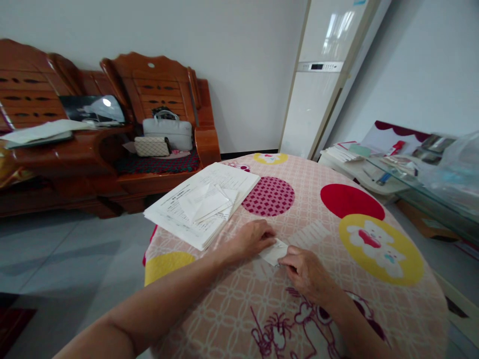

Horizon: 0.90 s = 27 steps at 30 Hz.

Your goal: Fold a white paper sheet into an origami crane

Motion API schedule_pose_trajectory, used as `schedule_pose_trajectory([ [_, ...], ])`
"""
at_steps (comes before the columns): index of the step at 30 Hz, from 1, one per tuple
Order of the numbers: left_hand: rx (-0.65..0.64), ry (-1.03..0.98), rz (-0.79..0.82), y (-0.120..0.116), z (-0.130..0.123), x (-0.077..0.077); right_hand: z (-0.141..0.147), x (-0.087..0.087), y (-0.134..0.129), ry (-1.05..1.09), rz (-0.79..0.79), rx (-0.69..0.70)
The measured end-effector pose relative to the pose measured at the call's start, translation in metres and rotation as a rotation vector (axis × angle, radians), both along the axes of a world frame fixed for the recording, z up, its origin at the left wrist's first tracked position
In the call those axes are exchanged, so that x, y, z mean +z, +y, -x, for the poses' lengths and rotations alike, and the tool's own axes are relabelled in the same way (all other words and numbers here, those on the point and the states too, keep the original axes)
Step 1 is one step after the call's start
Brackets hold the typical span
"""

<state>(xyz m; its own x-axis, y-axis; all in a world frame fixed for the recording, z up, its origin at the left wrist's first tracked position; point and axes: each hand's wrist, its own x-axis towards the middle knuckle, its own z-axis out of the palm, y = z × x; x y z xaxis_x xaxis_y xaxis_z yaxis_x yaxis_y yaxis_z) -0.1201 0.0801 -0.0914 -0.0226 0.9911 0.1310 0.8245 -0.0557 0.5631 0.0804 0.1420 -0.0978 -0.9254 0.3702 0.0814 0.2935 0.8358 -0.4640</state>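
Observation:
A small piece of white paper (272, 254), which looks folded, lies on the cloth-covered round table between my hands. My left hand (254, 240) has its fingers curled onto the paper's upper left side. At the opposite edge, my right hand (306, 270) pinches the paper between thumb and fingers. To the left, a stack of printed sheets (175, 219) rests near the table's rim, and folded white papers (207, 202) lie on top of it.
A patterned tablecloth (232, 294) covers the table. Beyond it on the left stand carved wooden chairs (149, 80), one with a grey bag (168, 132) on its seat. A tall white cabinet-like unit (318, 89) stands behind. On the right is a glass-topped side table (422, 184) with clutter.

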Motion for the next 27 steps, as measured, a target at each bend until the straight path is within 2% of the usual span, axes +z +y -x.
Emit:
schedule_pose_trajectory([
  [5, -0.005, 0.063, 0.134, 0.009, -0.006, -0.003, -0.001, 0.001, 0.000, -0.007, -0.017, 0.005],
  [13, -0.122, -0.116, 0.258, 0.007, 0.001, 0.003, -0.002, 0.002, 0.002, -0.021, -0.004, 0.012],
  [17, -0.089, -0.103, 0.293, 0.008, -0.001, 0.004, -0.002, 0.002, 0.001, -0.030, -0.011, 0.005],
  [20, -0.047, -0.070, 0.289, 0.007, -0.004, 0.006, -0.001, 0.005, 0.002, 0.021, 0.043, -0.015],
  [23, -0.001, -0.182, 0.284, 0.004, -0.003, 0.006, -0.003, 0.009, 0.005, 0.193, 0.170, -0.146],
  [27, 0.020, -0.419, 0.246, 0.001, 0.003, 0.000, -0.008, 0.014, 0.011, 0.461, 0.310, -0.437],
])
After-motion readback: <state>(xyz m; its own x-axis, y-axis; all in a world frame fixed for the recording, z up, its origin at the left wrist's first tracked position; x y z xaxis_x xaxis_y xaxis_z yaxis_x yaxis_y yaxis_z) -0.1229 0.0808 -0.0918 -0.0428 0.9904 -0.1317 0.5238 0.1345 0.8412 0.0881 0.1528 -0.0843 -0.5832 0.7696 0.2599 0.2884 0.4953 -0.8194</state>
